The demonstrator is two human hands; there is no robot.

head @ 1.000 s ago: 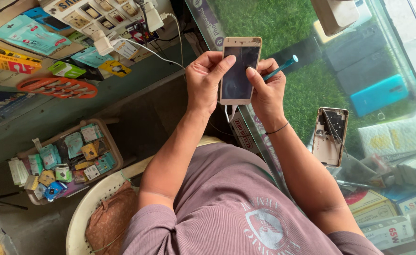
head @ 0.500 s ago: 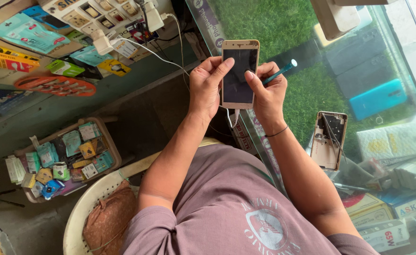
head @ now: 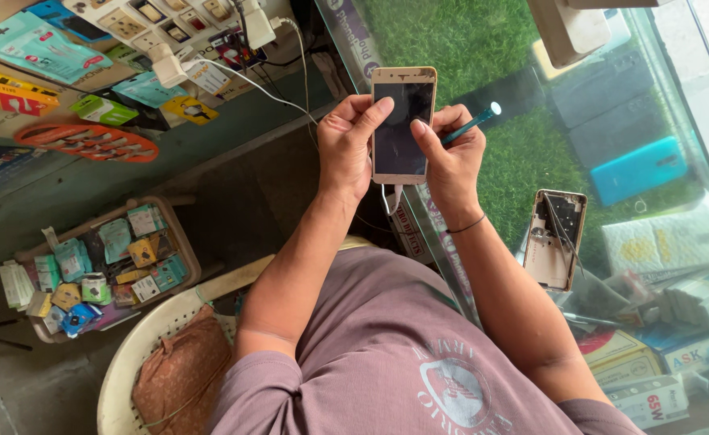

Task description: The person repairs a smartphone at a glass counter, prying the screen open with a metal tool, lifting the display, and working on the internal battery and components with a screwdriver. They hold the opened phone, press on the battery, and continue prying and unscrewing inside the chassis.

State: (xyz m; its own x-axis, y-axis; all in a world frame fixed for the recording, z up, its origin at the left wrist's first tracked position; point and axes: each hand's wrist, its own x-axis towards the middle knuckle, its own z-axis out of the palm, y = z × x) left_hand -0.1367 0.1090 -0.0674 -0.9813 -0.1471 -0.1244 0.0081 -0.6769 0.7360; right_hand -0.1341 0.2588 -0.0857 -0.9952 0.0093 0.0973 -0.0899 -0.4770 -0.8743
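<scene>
Gold-framed phone (head: 402,125) held upright above the near edge of the glass desk (head: 677,105), dark screen facing up, white cable (head: 390,198) hanging from its lower end. Left hand (head: 351,149) wrapped round the left side, thumb laid across the screen. Right hand (head: 449,157) closed on the right side, thumb on the glass, fingers also pinching a teal tool (head: 471,123) that juts toward the desk's far side. Opened phone body (head: 554,238) lying flat on the desk near the same edge, just right of the right wrist.

Likely risks: tool slipping from the shared grip and striking the glass; phone sliding free if either thumb lifts, with the cable tugging it downward; right elbow nudging the opened body off the edge.
</scene>
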